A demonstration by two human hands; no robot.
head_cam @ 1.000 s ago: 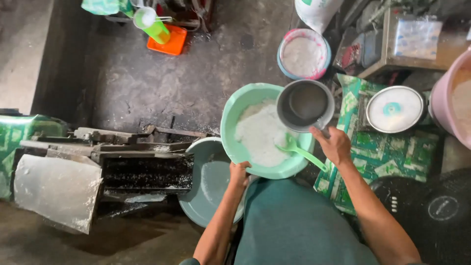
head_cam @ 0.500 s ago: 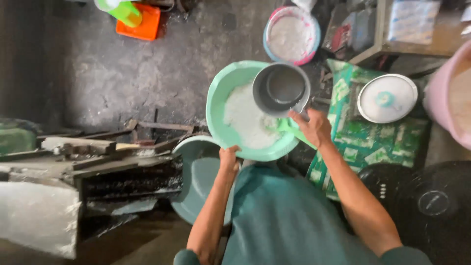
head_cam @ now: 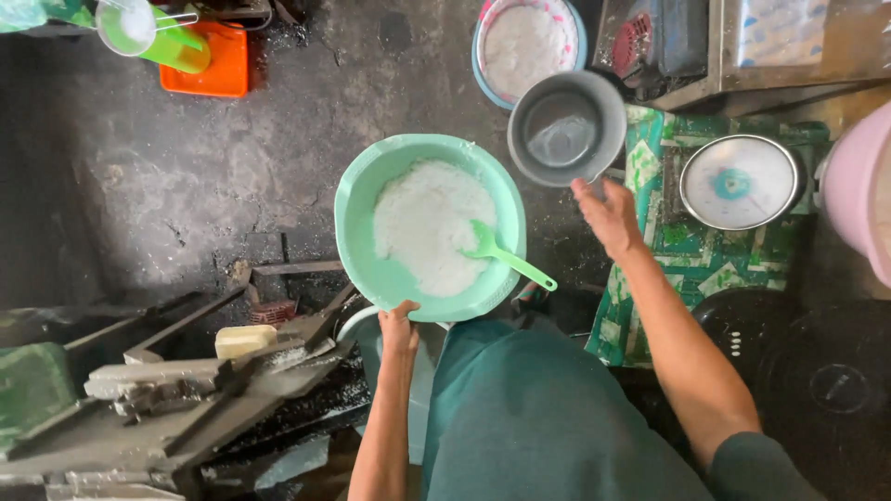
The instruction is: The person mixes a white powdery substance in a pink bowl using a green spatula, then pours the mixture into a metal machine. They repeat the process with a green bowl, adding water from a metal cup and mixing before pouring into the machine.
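Green basin [head_cam: 357,199] in left hand's [head_cam: 399,325] grip; right hand [head_cam: 608,215] grasping grey pot [head_cam: 566,128].

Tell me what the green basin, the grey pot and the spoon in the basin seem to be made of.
Green basin: likely plastic, with an even pastel colour, a smooth, soft sheen and a moulded rim; the left hand grips it. Grey pot: probably metal, perhaps aluminium, dull grey with a faint glint inside; the right hand holds it. Green spoon: apparently plastic, one-piece and uniformly coloured.
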